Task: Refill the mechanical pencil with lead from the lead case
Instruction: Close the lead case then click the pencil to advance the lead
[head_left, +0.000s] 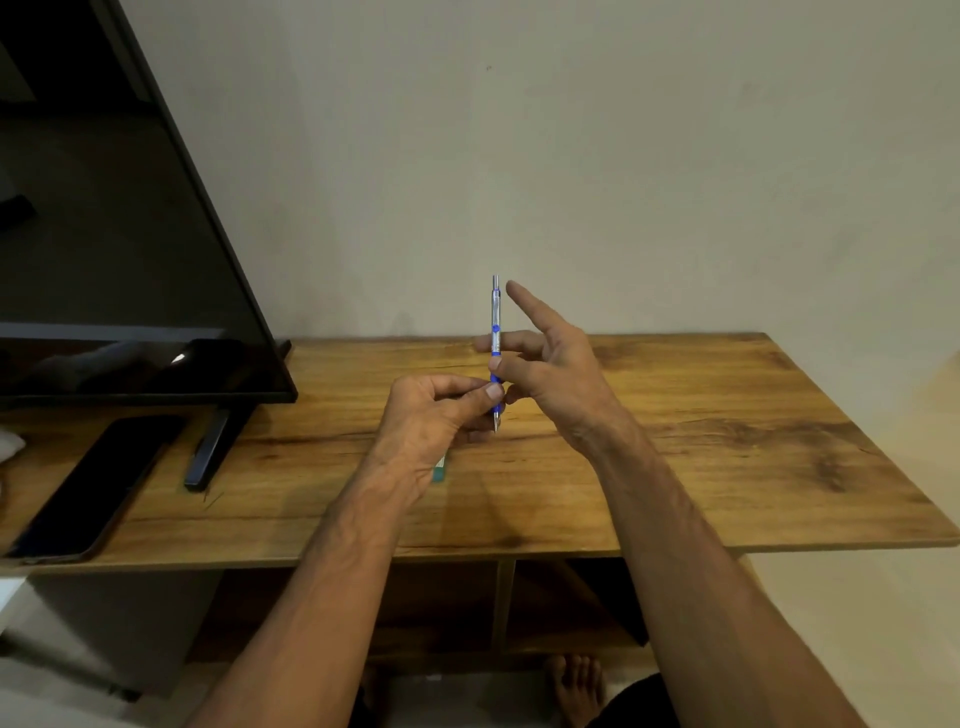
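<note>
Nearest: teal lead case (441, 474) lies flat on the wooden table (727, 441), mostly hidden under the left wrist; print on it too small to read. Left hand (434, 415) pinches the blue grip of the mechanical pencil (496, 332) between thumb and fingertips. Pencil long axis upright, tip down, cap end up, above the table. Right hand (550, 364) just beside the barrel, fingers spread loosely, index raised near the cap and closest to it. Judgement: cap removal comes next. Far left: dark phone (93, 483), monitor (104, 234). No brand legible.
</note>
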